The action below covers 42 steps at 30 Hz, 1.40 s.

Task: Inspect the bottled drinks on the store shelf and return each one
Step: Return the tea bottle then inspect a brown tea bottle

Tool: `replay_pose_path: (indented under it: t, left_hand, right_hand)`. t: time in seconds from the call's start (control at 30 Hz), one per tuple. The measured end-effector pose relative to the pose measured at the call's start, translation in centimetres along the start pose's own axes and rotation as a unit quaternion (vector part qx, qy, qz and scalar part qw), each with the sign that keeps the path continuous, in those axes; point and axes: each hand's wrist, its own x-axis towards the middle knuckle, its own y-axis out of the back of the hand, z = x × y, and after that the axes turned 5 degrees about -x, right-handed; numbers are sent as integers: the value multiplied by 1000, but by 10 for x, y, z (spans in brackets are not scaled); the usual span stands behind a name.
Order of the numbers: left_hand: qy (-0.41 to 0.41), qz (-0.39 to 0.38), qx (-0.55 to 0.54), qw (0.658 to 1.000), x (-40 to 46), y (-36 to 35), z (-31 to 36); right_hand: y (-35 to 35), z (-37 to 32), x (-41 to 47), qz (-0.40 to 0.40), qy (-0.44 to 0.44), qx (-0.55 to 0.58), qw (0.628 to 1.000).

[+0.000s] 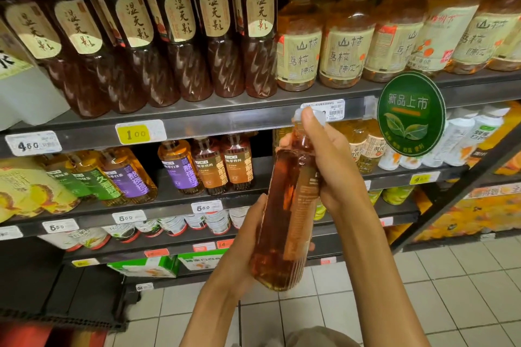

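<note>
One bottle (284, 214) is off the shelf (225, 118) and under inspection; returning it is still to do, and how many others have been checked cannot be told. It sits in mid-air before the shelves, long axis near upright, cap tipped up and slightly right. The left hand (239, 256) cups its base, fingers curled round; the right hand (327, 160) grips the neck, probably turning it.
</note>
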Motion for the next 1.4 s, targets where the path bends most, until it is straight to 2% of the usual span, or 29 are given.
replay_pose_path:
  t: [0.07, 0.13, 0.23, 0.3, 0.37, 0.57, 0.67, 0.73, 0.83, 0.9, 1.0, 1.17, 1.3, 1.4]
  left_hand:
    - [13, 25, 30, 999, 1, 2, 3]
    - [23, 16, 22, 999, 0, 1, 5]
    - [47, -3, -61, 997, -2, -2, 3]
    - [91, -55, -136, 985, -4, -7, 3]
    - [112, -89, -162, 976, -4, -8, 2]
    - [112, -98, -203, 968, -3, -6, -2]
    - [107, -77, -191, 973, -2, -6, -1]
    - [92, -50, -168, 980, -1, -7, -1]
    - [34, 13, -52, 998, 1, -5, -3]
    - [36, 40, 22, 998, -1, -5, -4]
    - [39, 58, 59, 996, -2, -6, -4]
    - [23, 53, 91, 994, -3, -10, 7]
    - [14, 18, 64, 998, -3, -14, 12]
    - [20, -17, 0, 1000, -4, -18, 8]
  right_hand:
    - [1, 0, 0, 20, 4, -20, 1000]
    - [3, 1, 0, 20, -12, -24, 999]
    - [8, 1, 2, -12, -34, -50, 998]
    - [8, 4, 3, -32, -53, -14, 998]
    - [6, 8, 3, -44, -82, 55, 994]
    - [4, 14, 7, -35, -117, 69, 990]
    - [2, 20, 7, -24, -147, 95, 984]
    - [1, 24, 7, 0, -163, 52, 985]
    - [1, 28, 6, -3, -139, -58, 989]
    - [3, 28, 5, -5, -124, -90, 988]
    - [6, 28, 4, -17, -107, -103, 989]
    - [13, 23, 4, -31, -119, 49, 991]
    - [6, 13, 1, -136, -69, 308, 939]
    - [4, 9, -2, -157, -19, 322, 933]
